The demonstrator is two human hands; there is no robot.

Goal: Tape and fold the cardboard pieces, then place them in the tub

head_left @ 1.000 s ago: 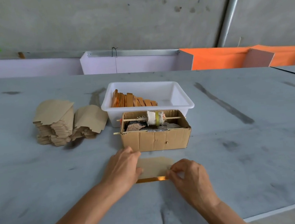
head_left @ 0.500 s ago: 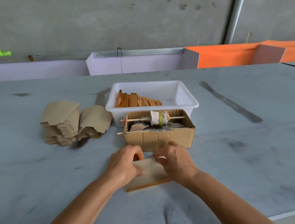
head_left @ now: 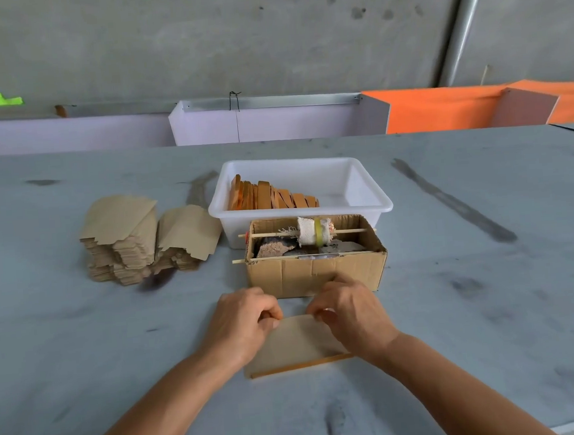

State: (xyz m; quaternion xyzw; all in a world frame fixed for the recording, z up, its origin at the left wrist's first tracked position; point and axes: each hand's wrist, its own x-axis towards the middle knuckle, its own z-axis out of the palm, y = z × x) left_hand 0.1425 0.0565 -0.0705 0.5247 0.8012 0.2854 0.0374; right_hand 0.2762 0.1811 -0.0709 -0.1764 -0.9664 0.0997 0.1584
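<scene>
Pinching the far edge of a flat, matte tan cardboard piece [head_left: 297, 345], the left hand [head_left: 242, 327] and right hand [head_left: 350, 315] curl their fingers [head_left: 269, 309] round its two far corners. The piece lies on the grey, smudged worktop [head_left: 82, 336] under both palms, and its near edge carries a glossy orange-brown strip of tape. Half a second ago the hands lay lower on the piece, with the right hand nearer its middle; now both grip at the far edge, and the piece sits turned a little less askew.

Just beyond the fingers stands an open corrugated cardboard box [head_left: 315, 273], almost touching the knuckles. Two thin wooden sticks cross its top, one threaded through a roll [head_left: 314, 230] wrapped in frayed white cloth with a yellow band.

Behind the box, touching it, is a smooth white plastic tub [head_left: 366, 190] holding a leaning row of orange-edged folded pieces [head_left: 270, 196] at its left side.

Far left of the fingers sit two ragged stacks of tan cardboard blanks [head_left: 126, 240].
</scene>
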